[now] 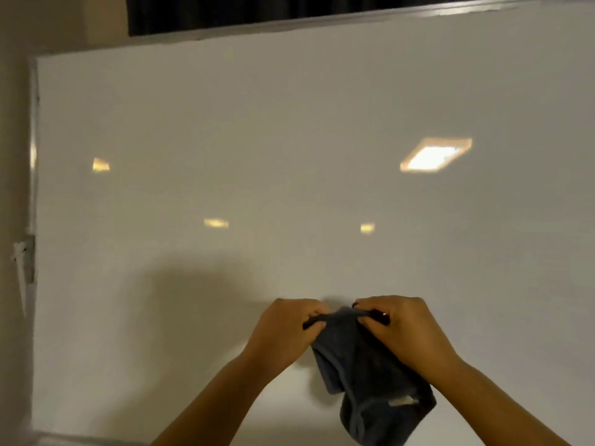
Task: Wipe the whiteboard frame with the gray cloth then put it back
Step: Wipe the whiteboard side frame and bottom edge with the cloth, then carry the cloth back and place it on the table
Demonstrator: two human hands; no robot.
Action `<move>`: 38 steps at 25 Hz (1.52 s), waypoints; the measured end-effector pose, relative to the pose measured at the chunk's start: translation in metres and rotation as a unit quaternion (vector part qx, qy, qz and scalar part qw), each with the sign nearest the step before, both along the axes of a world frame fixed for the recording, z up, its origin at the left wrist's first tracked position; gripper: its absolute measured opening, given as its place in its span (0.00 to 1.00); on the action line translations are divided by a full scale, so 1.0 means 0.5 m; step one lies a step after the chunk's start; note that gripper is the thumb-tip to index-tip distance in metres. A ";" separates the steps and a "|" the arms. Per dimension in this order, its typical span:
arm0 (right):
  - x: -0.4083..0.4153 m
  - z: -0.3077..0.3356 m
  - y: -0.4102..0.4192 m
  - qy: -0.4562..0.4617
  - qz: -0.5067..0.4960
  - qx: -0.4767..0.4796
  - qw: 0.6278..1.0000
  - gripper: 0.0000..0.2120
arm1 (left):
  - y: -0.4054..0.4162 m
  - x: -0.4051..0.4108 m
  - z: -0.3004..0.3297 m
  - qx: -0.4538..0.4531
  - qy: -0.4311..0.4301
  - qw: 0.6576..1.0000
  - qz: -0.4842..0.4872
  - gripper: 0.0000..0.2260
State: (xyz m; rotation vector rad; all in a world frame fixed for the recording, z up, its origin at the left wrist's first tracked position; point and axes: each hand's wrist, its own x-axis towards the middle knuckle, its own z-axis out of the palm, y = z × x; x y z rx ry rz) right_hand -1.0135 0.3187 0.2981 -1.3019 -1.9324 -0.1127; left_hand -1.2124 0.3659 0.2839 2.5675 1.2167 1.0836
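both hands up in front of the board now, close together, and the gray cloth (370, 365) hangs between them. the left hand (283, 333) pinches the top hem on its side, fingers curled tight over the edge, and the right hand (402, 329) is clamped on the hem just beside it, knuckles toward the camera. the rest of the cloth droops below the right wrist in a loose bunch, a pale label showing near its lower end. it looks like a regrip or a fold, getting the cloth ready, not wiping yet: no part of it is on the whiteboard frame (33, 188). that frame runs up well out to the left of the left hand, with a top rail high above both hands and a strip of bottom rail just showing low to the left of the left forearm. the white panel (289, 140) fills everything behind the hands, ceiling lights glaring off it. now the risks: with only a pinch on the hem, the dangling bulk could slip free if one hand lets go early. a loose wad would also skate over the narrow rail and smear the panel instead. there's a small bracket or clip (24, 255) on the left rail, and a trailing corner could snag there. and the top rail sits high, so a stretch may thin the pressure.
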 end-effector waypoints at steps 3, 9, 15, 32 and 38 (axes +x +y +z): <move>0.126 0.050 -0.050 -0.023 -0.009 -0.015 1.000 0.08 | -0.050 0.127 0.061 0.012 -0.004 1.000 -0.013 0.08; 0.289 0.144 -0.129 -0.039 -0.071 -0.034 0.996 0.07 | -0.113 0.292 0.151 0.006 -0.021 0.998 -0.057 0.08; 0.357 0.222 -0.220 -0.049 -0.153 -0.076 0.984 0.09 | -0.155 0.375 0.237 0.029 0.029 0.991 -0.124 0.08; 0.642 0.215 -0.675 -0.081 -0.370 -0.128 0.916 0.05 | -0.444 0.792 0.241 0.045 0.069 0.923 -0.375 0.07; 0.856 0.189 -0.853 -0.079 -0.410 -0.151 0.896 0.07 | -0.594 1.033 0.197 0.015 0.038 0.907 -0.420 0.06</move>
